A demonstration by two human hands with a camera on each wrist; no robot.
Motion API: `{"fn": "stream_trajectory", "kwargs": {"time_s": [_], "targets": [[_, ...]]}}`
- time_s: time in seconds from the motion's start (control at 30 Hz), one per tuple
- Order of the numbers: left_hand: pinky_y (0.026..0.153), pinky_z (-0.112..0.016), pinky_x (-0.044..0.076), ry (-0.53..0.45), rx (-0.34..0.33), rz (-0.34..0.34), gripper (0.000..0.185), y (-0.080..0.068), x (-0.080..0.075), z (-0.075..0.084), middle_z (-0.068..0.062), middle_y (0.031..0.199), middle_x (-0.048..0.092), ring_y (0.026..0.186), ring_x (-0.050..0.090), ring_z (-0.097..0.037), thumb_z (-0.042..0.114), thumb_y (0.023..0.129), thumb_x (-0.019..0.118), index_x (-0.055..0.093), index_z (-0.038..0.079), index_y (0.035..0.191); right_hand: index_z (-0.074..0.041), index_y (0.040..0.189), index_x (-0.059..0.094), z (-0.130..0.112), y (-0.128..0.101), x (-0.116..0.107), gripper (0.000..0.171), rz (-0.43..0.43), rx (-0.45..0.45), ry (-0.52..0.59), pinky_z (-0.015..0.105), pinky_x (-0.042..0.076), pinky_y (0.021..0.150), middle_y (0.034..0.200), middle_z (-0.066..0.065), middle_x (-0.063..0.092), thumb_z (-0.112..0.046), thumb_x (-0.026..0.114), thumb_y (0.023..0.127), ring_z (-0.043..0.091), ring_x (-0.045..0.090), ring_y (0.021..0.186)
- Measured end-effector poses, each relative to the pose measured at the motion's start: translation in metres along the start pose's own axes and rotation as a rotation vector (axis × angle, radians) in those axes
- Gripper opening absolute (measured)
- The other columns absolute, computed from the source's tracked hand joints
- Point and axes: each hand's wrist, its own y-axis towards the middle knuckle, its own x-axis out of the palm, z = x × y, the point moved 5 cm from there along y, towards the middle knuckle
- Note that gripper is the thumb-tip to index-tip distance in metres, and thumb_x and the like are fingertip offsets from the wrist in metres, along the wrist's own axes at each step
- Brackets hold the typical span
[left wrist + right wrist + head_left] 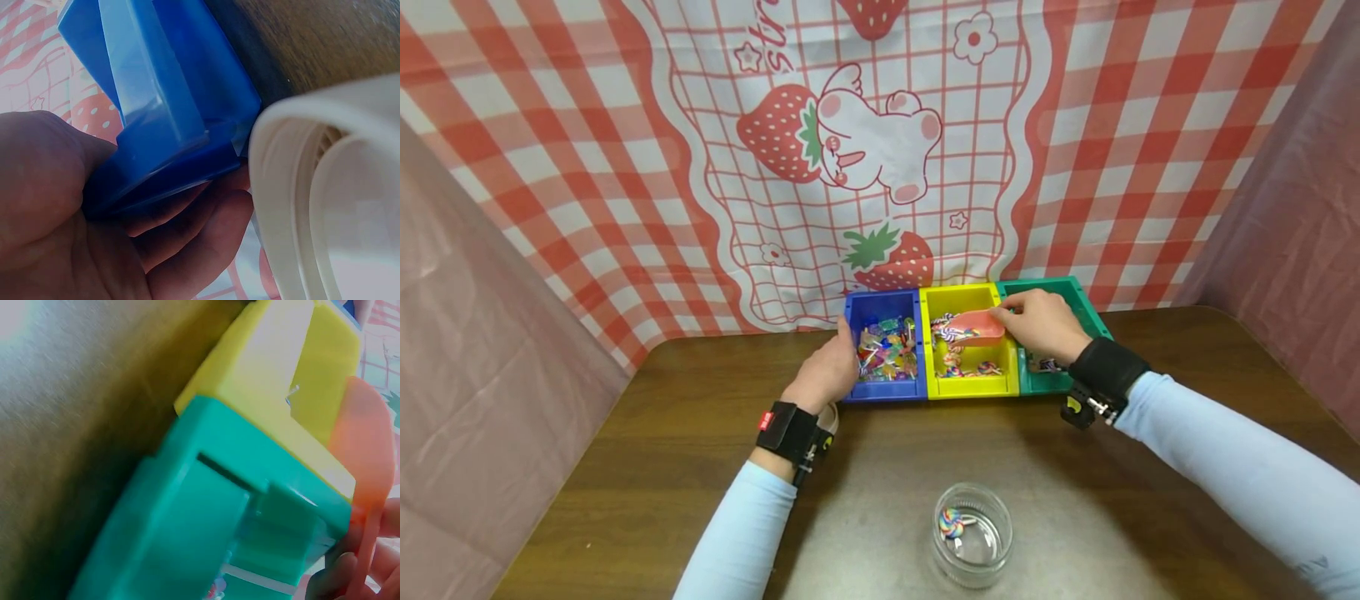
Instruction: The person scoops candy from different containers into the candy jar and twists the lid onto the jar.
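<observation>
My left hand [827, 371] grips the outer left wall of the blue bin [887, 390]. In the left wrist view the thumb lies on one side of that wall and the fingers curl round the other. Small colourful translucent pieces [887, 350] lie inside. My right hand [1041, 323] holds a pink scoop [988, 327] by its handle over the yellow bin [973, 387]. Striped lollipops [957, 333] sit in the scoop, with more swirl lollipops [952, 360] below in the bin. Beside it stands the green bin [156, 531], partly covered by my right hand in the head view.
A glass jar [972, 546] holding a rainbow swirl lollipop [951, 523] stands on the wooden table [700, 467], nearer me than the bins. A white curved object [281, 144] is close by my left wrist. Behind the bins hangs a red checked cloth [1097, 167].
</observation>
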Motion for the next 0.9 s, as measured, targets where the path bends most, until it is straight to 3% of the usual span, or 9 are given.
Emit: {"fn": "stream_trajectory", "kwargs": {"time_s": [0.2,0.47,0.67,0.9], "targets": [[0.100,-0.046,0.045,-0.003,-0.010,-0.005,0.062,0.000,0.001,0.001,-0.018,0.143,0.052,0.120,0.058,-0.032,0.015,0.105,0.033,0.004,-0.002,0.158,-0.004,0.124,0.067,-0.001,-0.012,0.000,0.044,-0.058,0.050,0.152,0.035,0.041,0.068,0.095,0.011,0.063,-0.039,0.053,0.103,0.026,0.052,0.083],[0.101,-0.046,0.044,-0.001,-0.015,-0.004,0.063,0.000,0.001,0.000,-0.017,0.145,0.050,0.122,0.057,-0.031,0.015,0.105,0.033,0.003,-0.001,0.158,-0.002,0.124,0.065,-0.006,-0.027,-0.001,0.051,-0.143,0.096,0.402,0.035,0.044,0.072,0.105,0.016,0.060,-0.046,0.052,0.102,0.031,0.051,0.094],[0.102,-0.045,0.044,0.000,-0.003,0.001,0.063,-0.001,0.000,0.000,-0.018,0.145,0.050,0.122,0.057,-0.031,0.015,0.105,0.033,0.003,-0.003,0.157,-0.002,0.121,0.066,-0.009,-0.039,-0.003,0.053,-0.162,0.084,0.438,0.033,0.044,0.063,0.096,0.015,0.058,-0.049,0.054,0.101,0.031,0.051,0.084],[0.100,-0.045,0.045,-0.002,-0.002,-0.007,0.063,-0.001,0.000,0.000,-0.017,0.145,0.050,0.121,0.057,-0.031,0.015,0.105,0.033,0.002,-0.002,0.158,-0.003,0.118,0.071,-0.022,-0.063,-0.011,0.046,-0.126,-0.004,0.361,0.029,0.044,0.062,0.092,0.008,0.060,-0.043,0.057,0.101,0.028,0.051,0.086]]}}
